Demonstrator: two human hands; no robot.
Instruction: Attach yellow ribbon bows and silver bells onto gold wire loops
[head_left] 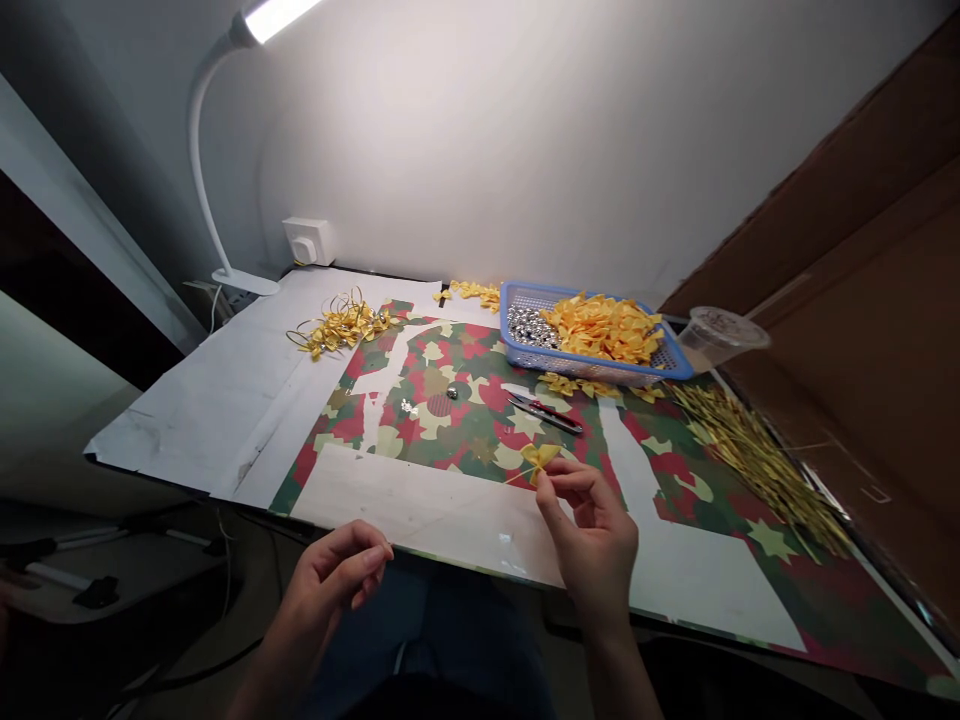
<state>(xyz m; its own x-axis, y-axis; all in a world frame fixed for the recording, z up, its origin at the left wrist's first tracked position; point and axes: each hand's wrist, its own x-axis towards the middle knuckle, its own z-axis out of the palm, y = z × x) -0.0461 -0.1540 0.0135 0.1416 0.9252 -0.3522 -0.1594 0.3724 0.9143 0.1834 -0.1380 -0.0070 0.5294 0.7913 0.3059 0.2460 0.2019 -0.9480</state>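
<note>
Head view: your right hand [592,545] pinches a yellow satin bow [538,462] on a thin gold stem, fingertips closed on it, just above a white strip [420,510], centre frame. Left hand [330,590] hovers lower left, fingers curled, grip unclear. Blue plastic basket [592,372], upper centre, holds yellow ribbon pieces [604,328] and silver beads [531,326]; red-handled snips [544,412] lie below it.

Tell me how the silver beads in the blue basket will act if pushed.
The silver beads look small and round, so they would probably roll apart easily. Their shine suggests a slick surface, likely awkward to pinch singly. The blue basket's rim looks low, so a hard shove might spill some.
</note>
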